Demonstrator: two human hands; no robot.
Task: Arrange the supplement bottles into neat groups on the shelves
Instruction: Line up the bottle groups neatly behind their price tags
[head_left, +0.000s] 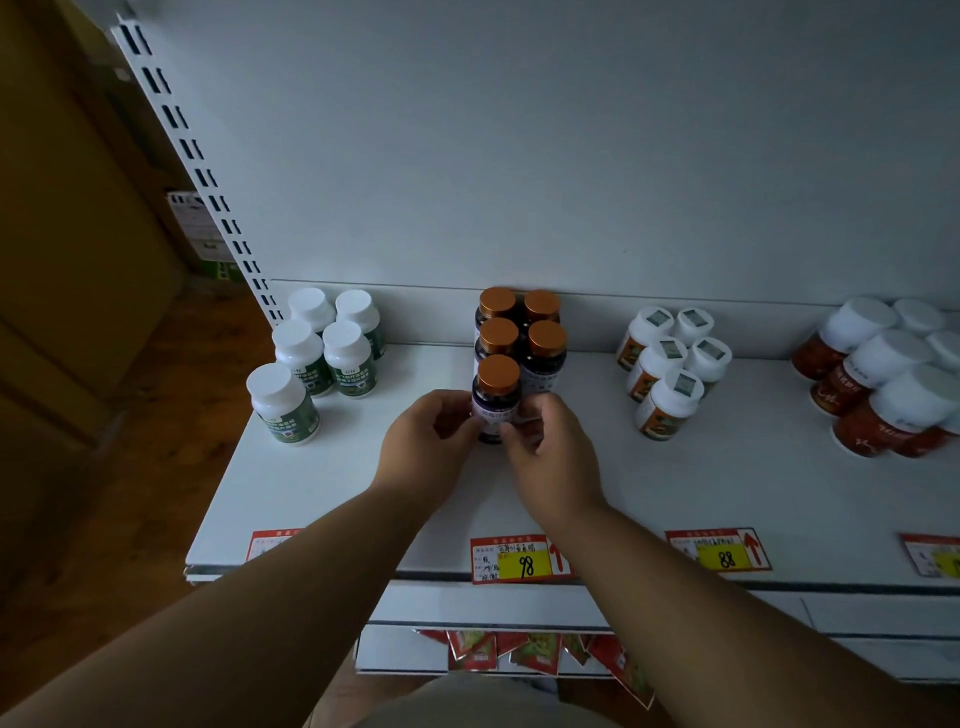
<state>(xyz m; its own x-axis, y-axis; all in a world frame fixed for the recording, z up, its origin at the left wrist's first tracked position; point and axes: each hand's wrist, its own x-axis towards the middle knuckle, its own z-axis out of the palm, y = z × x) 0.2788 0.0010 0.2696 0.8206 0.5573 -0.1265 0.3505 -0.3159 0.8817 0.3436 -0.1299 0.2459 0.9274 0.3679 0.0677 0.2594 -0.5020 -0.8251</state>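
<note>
Several dark bottles with copper caps stand in two rows at the middle of the white shelf (322, 483). The front copper-capped bottle (497, 387) stands upright on the shelf, and both hands hold it low on its label. My left hand (434, 441) grips it from the left, my right hand (545, 447) pinches it from the right. Behind it stand the other copper-capped bottles (545, 343). A group of green-labelled white-capped bottles (322, 358) is at the left, orange-labelled white bottles (670, 364) at the right, red bottles (883, 379) at the far right.
Price tags (519, 561) line the shelf's front edge. A slotted upright (192, 156) rises at the left, and the white back panel stands behind the bottles. Red packets (519, 649) hang on the lower shelf. Bare shelf lies between the groups.
</note>
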